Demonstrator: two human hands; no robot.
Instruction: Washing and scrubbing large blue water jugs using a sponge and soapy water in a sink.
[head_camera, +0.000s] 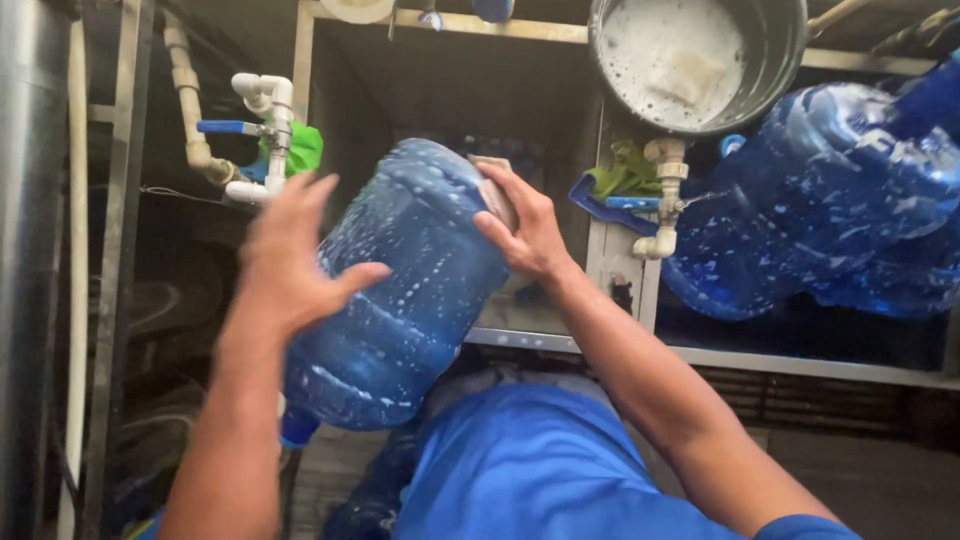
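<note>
Metal framing (520, 30) and white plastic pipes (270, 110) crowd this wet wash bay, dim behind the rails. Both hands are on one big blue water jug (400, 300), tilted so its base points up and away and its neck (297, 425) hangs low by the person's left side. The left hand (290, 255) lies flat against the jug's side, fingers spread wide and thumb hooked across a ridge, an open-palmed grip that presses rather than closes. The right hand (520, 225) is cupped over the far shoulder of the base, fingers curled on what looks like a pale scrubbing pad (498, 200), though most of it is hidden under the palm. Suds and water droplets streak the jug's wall; I cannot tell how much water sits inside.

Up to the right, a round steel basin (780, 60) holds foamy, milky water with a pale sponge floating in it. Below it, more blue jugs (820, 200) lie on their sides on a rack, soapy as well. A green cloth (625, 175) is draped by a pipe valve (665, 200) between them and the held jug.

Room is tight: the frame post stands just beyond the right hand, the left pipes near the left hand, the person's blue shirt (540, 470) directly beneath.
</note>
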